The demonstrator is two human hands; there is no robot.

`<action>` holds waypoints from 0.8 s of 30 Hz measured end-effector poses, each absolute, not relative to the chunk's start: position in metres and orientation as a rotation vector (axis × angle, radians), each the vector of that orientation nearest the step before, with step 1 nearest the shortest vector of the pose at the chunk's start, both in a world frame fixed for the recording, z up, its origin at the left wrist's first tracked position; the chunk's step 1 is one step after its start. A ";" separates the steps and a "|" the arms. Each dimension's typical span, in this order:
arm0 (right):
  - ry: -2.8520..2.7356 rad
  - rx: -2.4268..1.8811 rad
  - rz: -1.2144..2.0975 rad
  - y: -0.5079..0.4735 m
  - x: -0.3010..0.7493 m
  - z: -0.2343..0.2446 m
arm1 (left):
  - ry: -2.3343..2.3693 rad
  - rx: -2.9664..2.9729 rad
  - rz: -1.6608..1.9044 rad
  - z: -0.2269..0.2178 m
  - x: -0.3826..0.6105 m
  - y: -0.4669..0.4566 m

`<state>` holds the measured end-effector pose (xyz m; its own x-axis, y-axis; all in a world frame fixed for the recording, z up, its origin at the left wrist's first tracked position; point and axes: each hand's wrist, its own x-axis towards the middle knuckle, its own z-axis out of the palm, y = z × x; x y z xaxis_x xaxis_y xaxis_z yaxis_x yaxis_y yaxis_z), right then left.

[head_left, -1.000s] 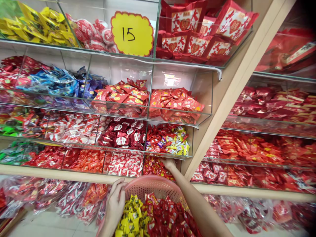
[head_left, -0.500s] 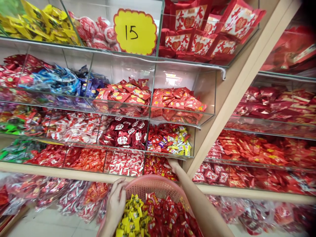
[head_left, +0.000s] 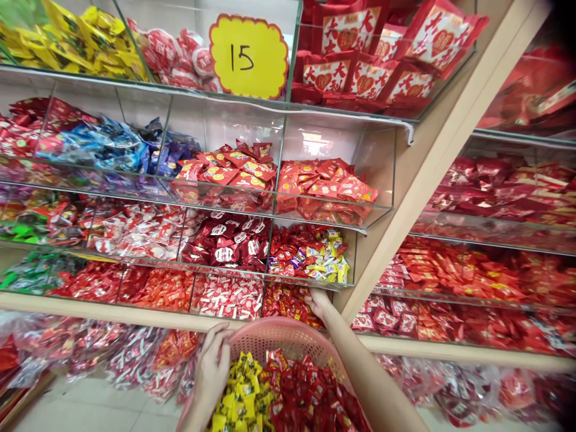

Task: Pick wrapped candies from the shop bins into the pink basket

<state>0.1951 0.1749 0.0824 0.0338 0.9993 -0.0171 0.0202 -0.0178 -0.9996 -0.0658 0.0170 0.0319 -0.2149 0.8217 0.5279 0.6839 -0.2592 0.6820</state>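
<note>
A pink perforated plastic basket [head_left: 288, 333] is tilted in front of me, its far rim against the shelf's wooden front edge. Yellow-wrapped candies [head_left: 243, 396] fill its left side and red-wrapped candies [head_left: 310, 393] its right. My left hand [head_left: 213, 360] is closed on the basket's left rim, fingers bent over it. My right hand [head_left: 320, 303] reaches across the basket into the lowest bin of small red-wrapped candies [head_left: 285, 303]. Its fingers curl down among the candies, with the fingertips partly hidden under the glass shelf above.
Stepped glass bins of wrapped candies rise ahead, with a yellow price sign [head_left: 249, 57] reading 15 near the top. A slanting wooden upright [head_left: 423, 174] stands to the right of my right hand. Bagged candies [head_left: 135, 360] lie below on the tiled floor.
My right hand has drawn slightly back and its fingers show more, bent down at the red candies. My left hand and the basket have stayed about the same.
</note>
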 end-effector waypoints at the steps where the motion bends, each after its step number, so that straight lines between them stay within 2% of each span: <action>1: -1.176 -1.235 1.223 0.167 0.194 0.083 | 1.819 1.872 1.483 0.033 -0.065 0.017; 6: -0.946 -1.109 1.604 0.103 0.187 0.071 | 1.805 1.873 1.482 0.035 -0.063 0.016; 9: -0.972 -1.127 1.715 0.064 0.182 0.056 | 1.806 1.870 1.453 0.035 -0.062 0.016; 17: -1.217 -1.298 1.661 0.048 0.161 0.012 | 1.792 1.869 1.466 0.036 -0.062 0.016; 24: -1.348 -1.417 1.659 0.055 0.139 0.003 | 1.786 1.867 1.474 0.038 -0.062 0.015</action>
<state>0.1388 0.0548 0.0026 -0.2768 0.8867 -0.3704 0.1811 -0.3305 -0.9263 -0.0622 0.0153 0.0379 -0.2035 0.8309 0.5179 0.6661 -0.2702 0.6952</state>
